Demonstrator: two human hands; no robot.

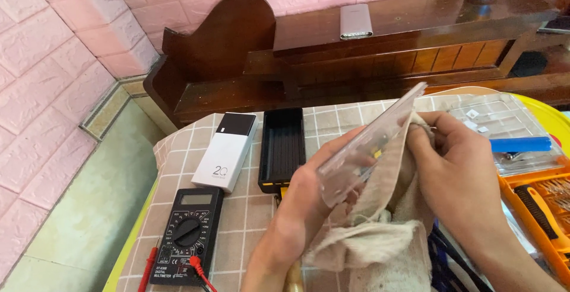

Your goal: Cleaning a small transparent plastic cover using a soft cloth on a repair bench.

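My left hand [303, 203] grips the lower end of a clear, flat plastic piece [371, 143] and holds it tilted up above the table. My right hand [460, 173] presses a beige cloth [380, 227] against the back of that piece; the cloth hangs down between both hands. On the checked tablecloth [237, 221] to the left lie a black multimeter [189, 235] with red and black leads, a white power bank [227, 151] and an open black plastic case [282, 148].
An orange tool tray [543, 209] with a black-handled screwdriver and bits sits at the right, beside a clear lid with small parts and a blue bar [521, 144]. A dark wooden headboard shelf [404, 37] behind carries a silver power bank [355, 21].
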